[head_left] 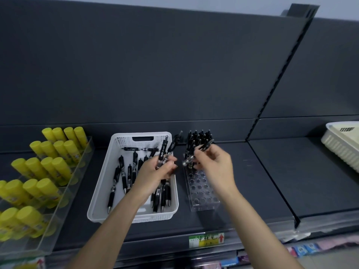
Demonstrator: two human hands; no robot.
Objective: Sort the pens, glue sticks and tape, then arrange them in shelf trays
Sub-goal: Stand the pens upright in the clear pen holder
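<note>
Black pens [124,177] are lying loose in a white plastic basket [97,191] that is sitting on the dark grey shelf [262,181]. The left hand [153,173] is hovering over the basket's right half, its fingers curling round a small bundle of pens [162,150] that is pointing up and away from the person.

Just to the right of the basket, a clear acrylic pen holder [202,193] is standing on the shelf. Its near rows are showing round holes and its far rows are carrying upright pens [198,136]. The right hand [215,167] is hanging above the holder's middle, thumb and fingers pinching a single pen [206,145]. This pen is tilting, with its metal tip pointing down to the left. It is blurred, so whether the tip is touching the holder cannot be told. The two hands are near each other but not touching.

At the left of the shelf, yellow glue sticks [48,164] are leaning in rows inside a clear stepped tray [64,210]. At the far right, a cream ribbed tray [340,144] is resting on the neighbouring shelf section. A green and yellow price label [206,239] is sitting on the shelf's front edge, below the holder.
</note>
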